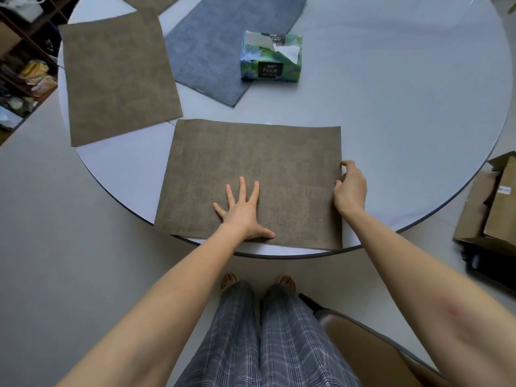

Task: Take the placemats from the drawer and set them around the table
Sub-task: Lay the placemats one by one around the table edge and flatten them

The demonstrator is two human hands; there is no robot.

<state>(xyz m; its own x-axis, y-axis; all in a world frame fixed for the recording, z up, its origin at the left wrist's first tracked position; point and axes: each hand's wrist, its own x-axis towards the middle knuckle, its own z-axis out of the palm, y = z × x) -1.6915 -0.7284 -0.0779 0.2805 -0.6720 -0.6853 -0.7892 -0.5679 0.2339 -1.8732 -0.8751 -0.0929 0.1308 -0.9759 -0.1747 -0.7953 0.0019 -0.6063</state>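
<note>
A brown placemat (279, 163) lies flat at the near edge of the round white table (405, 121). My left hand (243, 213) rests palm down on its near part, fingers spread. My right hand (350, 188) pinches the mat's right edge between thumb and fingers. A second brown placemat (117, 79) lies at the table's left edge. A grey-blue placemat (220, 48) lies further in, toward the far side. The corner of another brown mat (156, 2) shows at the top.
A green tissue box (270, 57) stands on the table, partly on the grey-blue mat. Shelves with packets (25, 74) are at the left. Cardboard boxes (491, 202) lie on the floor at the right. A chair back (368, 350) is beside my legs.
</note>
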